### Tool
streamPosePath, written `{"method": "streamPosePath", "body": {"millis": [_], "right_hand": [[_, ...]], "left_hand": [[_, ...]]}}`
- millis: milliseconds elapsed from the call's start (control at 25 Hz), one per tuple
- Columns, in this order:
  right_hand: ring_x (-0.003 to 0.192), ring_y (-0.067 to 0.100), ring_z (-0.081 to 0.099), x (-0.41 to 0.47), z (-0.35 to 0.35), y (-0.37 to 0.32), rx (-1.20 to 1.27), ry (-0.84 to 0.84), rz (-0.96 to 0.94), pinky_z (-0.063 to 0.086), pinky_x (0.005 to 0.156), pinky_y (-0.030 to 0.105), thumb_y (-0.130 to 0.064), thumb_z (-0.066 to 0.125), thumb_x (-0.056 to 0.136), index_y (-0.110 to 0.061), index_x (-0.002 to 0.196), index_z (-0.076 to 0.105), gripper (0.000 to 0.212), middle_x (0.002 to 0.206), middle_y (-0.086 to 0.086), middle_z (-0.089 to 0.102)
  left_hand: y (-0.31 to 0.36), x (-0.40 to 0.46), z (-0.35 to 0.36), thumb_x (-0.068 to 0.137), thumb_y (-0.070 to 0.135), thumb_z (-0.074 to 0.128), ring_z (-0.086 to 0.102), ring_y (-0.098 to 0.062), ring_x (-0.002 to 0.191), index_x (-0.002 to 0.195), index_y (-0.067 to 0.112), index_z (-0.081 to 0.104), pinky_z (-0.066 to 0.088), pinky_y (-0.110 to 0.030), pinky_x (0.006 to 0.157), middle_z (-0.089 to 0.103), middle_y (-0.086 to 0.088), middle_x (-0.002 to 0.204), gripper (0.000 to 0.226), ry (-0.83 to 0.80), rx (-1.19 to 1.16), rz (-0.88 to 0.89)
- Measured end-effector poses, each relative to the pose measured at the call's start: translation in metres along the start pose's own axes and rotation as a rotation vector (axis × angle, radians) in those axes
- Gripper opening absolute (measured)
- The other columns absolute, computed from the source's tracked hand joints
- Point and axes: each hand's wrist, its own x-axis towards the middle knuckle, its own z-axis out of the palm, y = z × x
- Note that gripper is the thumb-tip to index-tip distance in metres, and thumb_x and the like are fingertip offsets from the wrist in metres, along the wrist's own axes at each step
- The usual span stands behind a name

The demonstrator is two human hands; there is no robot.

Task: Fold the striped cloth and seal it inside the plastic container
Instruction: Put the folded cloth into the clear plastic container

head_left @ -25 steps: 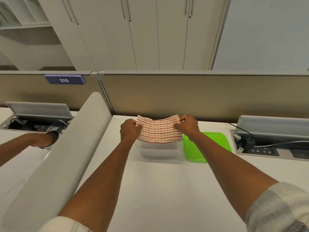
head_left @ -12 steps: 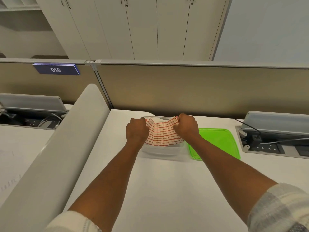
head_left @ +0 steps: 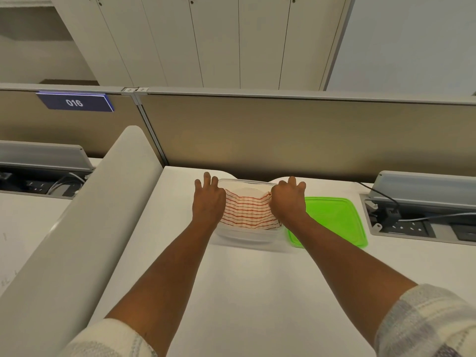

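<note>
1. The striped cloth (head_left: 246, 211) lies folded inside the clear plastic container (head_left: 247, 234), near the desk's far edge.
2. The left hand (head_left: 208, 202) rests flat, fingers spread, over the container's left rim.
3. The right hand (head_left: 287, 200), fingers loosely spread, covers the cloth's right edge.
4. The green lid (head_left: 332, 220) lies just right of the container.
5. The white desk (head_left: 244, 292) is bare on the near side.

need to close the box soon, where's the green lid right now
In the head view the green lid lies flat on the white desk, just right of the clear plastic container, partly under the right hand.
</note>
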Motion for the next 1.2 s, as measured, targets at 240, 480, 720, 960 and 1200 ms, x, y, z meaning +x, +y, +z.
{"method": "streamPosePath", "body": {"millis": [240,480,720,960,1200], "right_hand": [[0.104,0.028,0.049,0.003,0.009,-0.002,-0.024,-0.024,-0.004,0.034,0.086,0.043,-0.012,0.045,0.089,-0.016,0.096,0.067,0.023,0.098,0.006,0.07],[0.102,0.028,0.051,0.003,0.013,-0.002,-0.019,-0.04,0.007,0.034,0.087,0.043,-0.015,0.047,0.09,-0.017,0.095,0.066,0.021,0.098,0.006,0.07],[0.099,0.028,0.055,-0.006,0.006,0.001,0.073,0.02,-0.016,0.035,0.086,0.042,-0.045,0.05,0.093,-0.016,0.097,0.07,0.035,0.099,0.007,0.069],[0.089,0.031,0.058,-0.031,-0.016,0.027,0.133,0.192,-0.08,0.038,0.076,0.041,-0.034,0.047,0.094,-0.017,0.101,0.064,0.025,0.093,0.006,0.066],[0.091,0.033,0.06,-0.064,-0.016,0.094,0.143,0.171,0.034,0.037,0.077,0.042,-0.037,0.051,0.094,-0.017,0.11,0.062,0.028,0.097,0.007,0.067]], "left_hand": [[0.01,0.0,0.013,0.09,0.038,0.062,0.044,-0.03,0.129,0.124,0.016,0.062,0.038,-0.046,0.106,0.056,-0.013,0.132,0.04,-0.08,0.021,-0.091],[0.011,0.004,0.021,0.09,0.041,0.061,0.049,-0.026,0.122,0.124,0.019,0.062,0.043,-0.041,0.101,0.056,-0.01,0.13,0.041,-0.076,-0.035,-0.106],[0.006,-0.003,0.013,0.092,0.04,0.055,0.049,-0.027,0.124,0.134,0.017,0.046,0.044,-0.043,0.101,0.048,-0.009,0.14,0.049,0.017,-0.344,-0.158],[0.026,-0.025,-0.021,0.089,0.025,0.058,0.053,-0.026,0.115,0.128,0.014,0.049,0.045,-0.04,0.096,0.055,-0.009,0.131,0.042,0.256,-0.327,-0.045],[0.108,-0.059,-0.054,0.079,0.01,0.06,0.055,-0.028,0.091,0.112,0.016,0.059,0.046,-0.039,0.076,0.06,-0.006,0.098,0.034,0.466,-0.37,0.208]]}}
